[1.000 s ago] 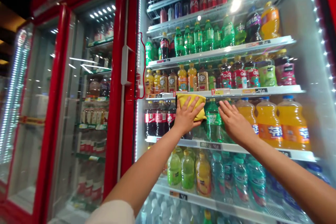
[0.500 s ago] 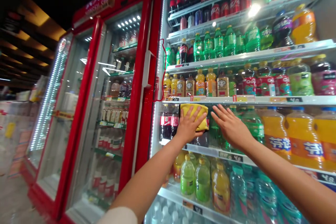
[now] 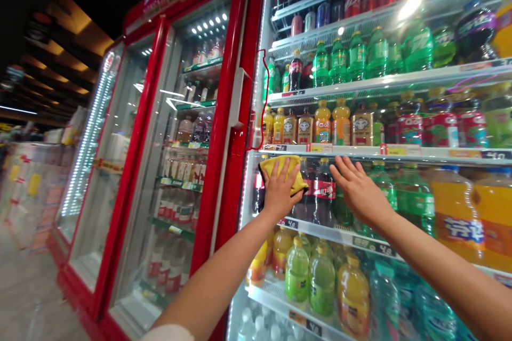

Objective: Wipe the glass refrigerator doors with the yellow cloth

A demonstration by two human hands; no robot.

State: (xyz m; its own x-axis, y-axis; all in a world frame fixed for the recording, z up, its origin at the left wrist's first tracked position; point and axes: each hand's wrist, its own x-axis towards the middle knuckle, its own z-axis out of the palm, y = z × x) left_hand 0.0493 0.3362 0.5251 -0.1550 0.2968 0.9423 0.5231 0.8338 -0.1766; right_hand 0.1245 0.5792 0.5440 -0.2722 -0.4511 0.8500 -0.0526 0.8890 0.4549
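Note:
In the head view, my left hand (image 3: pixel 279 191) lies over a folded yellow cloth (image 3: pixel 294 166) with a dark edge. Its fingers are spread and press the cloth flat against the glass door (image 3: pixel 256 133) of a lit drinks cooler. Behind the cloth stand dark cola bottles (image 3: pixel 323 192) with red labels, partly covered. My right hand (image 3: pixel 362 186) is open and holds nothing, its fingers stretched toward the glass in front of green bottles (image 3: pixel 414 200). Whether its palm touches the pane, I cannot tell.
Shelves (image 3: pixel 384 85) of bottles and cans fill the cooler. Left of the pane runs a red door frame (image 3: pixel 226 181) with a pale handle (image 3: pixel 239 97). Another red cooler (image 3: pixel 136 192) stands further left, beside wrapped goods (image 3: pixel 32 186) on the floor.
My left hand has slid the cloth leftward across the glass, closer to the red frame, uncovering cola bottles. My right hand stays open near the same shelf. The view has shifted slightly left.

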